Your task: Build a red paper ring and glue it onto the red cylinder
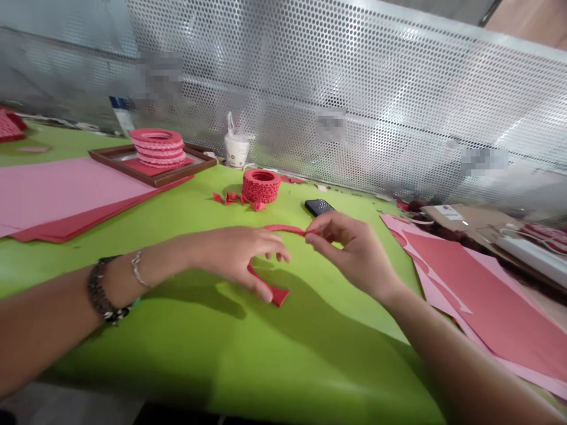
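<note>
Frame centre: the right hand (358, 251) pinches a curved red strip (286, 228); the left hand (239, 251), fingers (278, 248) spread, is positioned left.

The head-worn camera looks forward and down across the nearby green table (199, 348).

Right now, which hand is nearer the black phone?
Right. The right hand is just on the near side of the black phone; the left hand is farther off, to the phone's left and nearer the wearer.

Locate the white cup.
In the head view, the white cup stands left of centre on the green table, near the perforated panel, between the brown tray and the red ring stack.
</note>
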`<state>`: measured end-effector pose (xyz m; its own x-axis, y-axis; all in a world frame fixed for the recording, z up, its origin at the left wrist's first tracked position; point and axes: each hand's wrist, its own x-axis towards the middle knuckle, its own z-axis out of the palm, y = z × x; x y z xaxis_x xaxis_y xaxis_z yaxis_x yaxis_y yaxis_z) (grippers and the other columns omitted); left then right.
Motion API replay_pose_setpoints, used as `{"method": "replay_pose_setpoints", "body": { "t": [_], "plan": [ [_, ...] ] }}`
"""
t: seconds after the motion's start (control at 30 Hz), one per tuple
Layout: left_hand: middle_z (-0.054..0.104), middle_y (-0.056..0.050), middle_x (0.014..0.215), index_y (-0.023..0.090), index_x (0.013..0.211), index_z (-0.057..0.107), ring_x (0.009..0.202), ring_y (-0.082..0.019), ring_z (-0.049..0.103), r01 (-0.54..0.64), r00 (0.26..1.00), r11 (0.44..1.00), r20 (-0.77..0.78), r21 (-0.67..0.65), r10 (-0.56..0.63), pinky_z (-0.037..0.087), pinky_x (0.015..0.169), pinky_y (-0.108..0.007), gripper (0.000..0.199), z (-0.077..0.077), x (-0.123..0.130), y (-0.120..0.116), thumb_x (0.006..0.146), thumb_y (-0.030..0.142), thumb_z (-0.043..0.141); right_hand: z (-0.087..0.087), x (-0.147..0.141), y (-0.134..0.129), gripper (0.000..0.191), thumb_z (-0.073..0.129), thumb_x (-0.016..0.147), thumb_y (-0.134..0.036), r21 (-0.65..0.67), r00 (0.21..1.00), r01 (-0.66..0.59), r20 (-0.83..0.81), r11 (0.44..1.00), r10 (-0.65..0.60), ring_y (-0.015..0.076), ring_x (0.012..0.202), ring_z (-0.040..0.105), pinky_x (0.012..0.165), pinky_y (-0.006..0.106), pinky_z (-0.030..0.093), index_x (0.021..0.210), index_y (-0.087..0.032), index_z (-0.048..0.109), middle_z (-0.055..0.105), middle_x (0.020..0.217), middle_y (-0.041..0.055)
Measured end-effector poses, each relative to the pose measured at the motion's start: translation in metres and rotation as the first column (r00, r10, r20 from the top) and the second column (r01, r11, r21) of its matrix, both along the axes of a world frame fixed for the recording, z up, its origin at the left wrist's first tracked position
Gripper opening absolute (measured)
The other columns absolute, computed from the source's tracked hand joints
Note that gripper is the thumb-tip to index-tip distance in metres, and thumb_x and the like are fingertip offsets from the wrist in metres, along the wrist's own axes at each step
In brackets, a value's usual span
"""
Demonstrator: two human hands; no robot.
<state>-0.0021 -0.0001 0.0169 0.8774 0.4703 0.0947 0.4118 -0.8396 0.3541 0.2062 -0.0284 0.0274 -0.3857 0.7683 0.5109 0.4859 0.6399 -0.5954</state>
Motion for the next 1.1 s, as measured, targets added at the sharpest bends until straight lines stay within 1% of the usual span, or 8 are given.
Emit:
{"method": "replay_pose_setpoints", "body": {
  "t": [0.07, 0.2, 0.33, 0.43, 0.53, 0.7, 0.93, 1.1],
  "plan": [
    [0.058, -0.005, 0.113, 0.021, 0.104, 0.059, 0.099, -0.021, 0.054, 0.076, 0.996, 0.993, -0.049, -0.093, -0.080, 0.038, 0.083, -0.026, 0.046, -0.002, 0.000, 0.001, 0.065, 0.041, 0.073, 0.003, 0.006, 0.004, 0.005, 0.057, 0.078, -0.020, 0.043, 0.996, 0.084, 0.010, 0.996, -0.084, 0.0070, 0.053, 0.049, 0.047, 0.020, 0.038, 0.074, -0.016, 0.058, 0.059, 0.065, -0.0007],
    [0.062, -0.002, 0.102, 0.020, 0.085, 0.061, 0.094, -0.017, 0.056, 0.115, 0.989, 0.978, -0.076, -0.176, -0.129, 0.038, 0.081, -0.024, 0.013, 0.001, 0.003, -0.005, 0.074, 0.022, 0.065, 0.007, 0.010, 0.004, 0.003, 0.058, 0.077, -0.017, 0.114, 0.987, 0.150, 0.035, 0.982, -0.155, 0.0060, 0.046, 0.046, 0.043, 0.019, 0.038, 0.074, -0.017, 0.057, 0.057, 0.060, -0.0021],
    [0.063, 0.001, 0.086, 0.019, 0.085, 0.058, 0.076, -0.014, 0.056, 0.010, 1.000, 0.974, -0.009, -0.228, -0.013, 0.040, 0.069, -0.022, 0.017, 0.006, 0.004, -0.014, 0.069, 0.012, 0.060, 0.011, 0.005, -0.006, 0.005, 0.058, 0.078, -0.014, 0.274, 0.990, 0.082, 0.089, 0.958, -0.110, 0.0084, 0.055, 0.055, 0.047, 0.019, 0.045, 0.078, -0.018, 0.060, 0.063, 0.069, -0.0003],
    [0.062, 0.002, 0.083, 0.019, 0.089, 0.055, 0.069, -0.011, 0.055, 0.022, 0.990, 0.950, 0.140, -0.312, 0.023, 0.041, 0.062, -0.019, 0.021, 0.007, 0.001, -0.018, 0.072, 0.009, 0.051, 0.013, -0.001, -0.017, 0.009, 0.059, 0.079, -0.013, 0.445, 0.990, -0.002, 0.128, 0.896, -0.061, 0.0105, 0.061, 0.059, 0.052, 0.021, 0.048, 0.080, -0.021, 0.062, 0.066, 0.071, 0.0002],
    [0.062, 0.001, 0.085, 0.022, 0.096, 0.055, 0.068, -0.011, 0.054, 0.025, 0.966, 0.964, 0.254, -0.265, 0.045, 0.040, 0.060, -0.018, 0.024, 0.008, -0.002, -0.019, 0.079, 0.013, 0.041, 0.014, -0.003, -0.027, 0.014, 0.060, 0.077, -0.010, 0.537, 0.988, -0.078, 0.154, 0.840, -0.007, 0.0120, 0.065, 0.063, 0.057, 0.023, 0.051, 0.081, -0.023, 0.062, 0.067, 0.072, -0.0002],
    [0.063, -0.001, 0.084, 0.022, 0.097, 0.059, 0.072, -0.015, 0.055, -0.031, 0.953, 0.986, 0.294, -0.162, 0.078, 0.041, 0.060, -0.021, 0.025, 0.011, -0.003, -0.019, 0.083, 0.025, 0.039, 0.012, -0.003, -0.034, 0.013, 0.059, 0.079, -0.011, 0.568, 0.980, -0.107, 0.201, 0.816, -0.011, 0.0083, 0.064, 0.063, 0.058, 0.017, 0.051, 0.084, -0.023, 0.059, 0.066, 0.071, -0.0016],
    [0.061, -0.002, 0.074, 0.023, 0.095, 0.061, 0.067, -0.016, 0.054, -0.060, 0.933, 0.971, 0.333, -0.231, 0.137, 0.040, 0.056, -0.022, 0.026, 0.012, -0.003, -0.021, 0.081, 0.030, 0.040, 0.011, -0.002, -0.034, 0.012, 0.059, 0.079, -0.013, 0.584, 0.961, -0.137, 0.275, 0.800, -0.036, 0.0091, 0.064, 0.063, 0.057, 0.018, 0.050, 0.083, -0.024, 0.058, 0.065, 0.070, -0.0025],
    [0.060, -0.001, 0.071, 0.024, 0.094, 0.061, 0.066, -0.016, 0.053, -0.062, 0.928, 0.974, 0.347, -0.220, 0.138, 0.041, 0.055, -0.023, 0.025, 0.011, -0.003, -0.021, 0.082, 0.033, 0.041, 0.006, -0.001, -0.032, 0.011, 0.057, 0.081, -0.015, 0.557, 0.950, -0.150, 0.311, 0.817, -0.038, 0.0108, 0.066, 0.064, 0.059, 0.020, 0.051, 0.086, -0.025, 0.059, 0.065, 0.072, -0.0012]
  ]
}}
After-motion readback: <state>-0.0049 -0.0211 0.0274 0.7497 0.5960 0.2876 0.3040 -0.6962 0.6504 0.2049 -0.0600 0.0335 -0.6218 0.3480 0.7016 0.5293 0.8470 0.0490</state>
